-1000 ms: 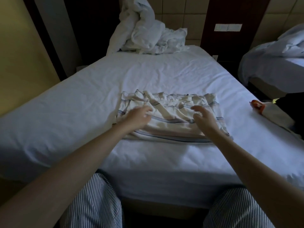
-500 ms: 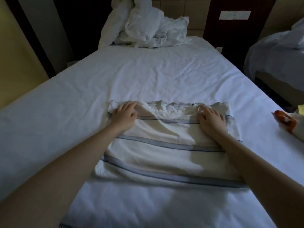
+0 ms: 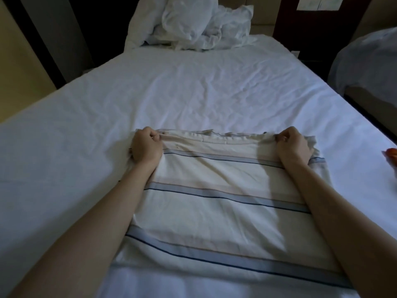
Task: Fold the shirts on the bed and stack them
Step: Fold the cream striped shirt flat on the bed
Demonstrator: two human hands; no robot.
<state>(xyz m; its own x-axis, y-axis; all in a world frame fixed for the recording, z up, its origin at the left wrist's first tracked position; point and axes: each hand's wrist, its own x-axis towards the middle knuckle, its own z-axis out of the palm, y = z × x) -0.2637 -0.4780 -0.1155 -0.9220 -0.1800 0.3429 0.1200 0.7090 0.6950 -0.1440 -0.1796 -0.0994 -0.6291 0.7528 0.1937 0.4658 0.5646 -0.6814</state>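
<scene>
Shirt: a cream shirt (image 3: 214, 201) with pale blue bands and thin dark lines lies flat on the near half of the bed, already narrowed to a rough rectangle. Its near edge lies close to the near edge of the mattress.
Left hand: the left hand (image 3: 146, 147) sits at the far left corner of the shirt, fingers curled tight and clamped on the bunched far edge.
Right hand: the right hand (image 3: 294, 147) mirrors it at the far right corner, fingers curled and clamped on the same edge. A little cloth shows beyond it to the right.
Step in hand: it looks like the start of a crosswise fold, with the far edge gripped at both corners and barely raised.
Next move: probably both hands lift together and bring that edge toward the near hem, kept level so the stripes line up and the cloth does not sag in the middle.
Stack: no pile of folded shirts is in view.
Bed: the bed (image 3: 193, 93) has a white, lightly creased sheet.
Far end: a crumpled white duvet (image 3: 193, 24) is heaped at the head.
Right: an orange object (image 3: 391, 152) is cut off at the right edge. A second bed (image 3: 365, 67) stands beyond a dark gap.
Room: dim, with a yellow wall (image 3: 12, 61) at left and a pale wall plate (image 3: 318, 4) at far right.
</scene>
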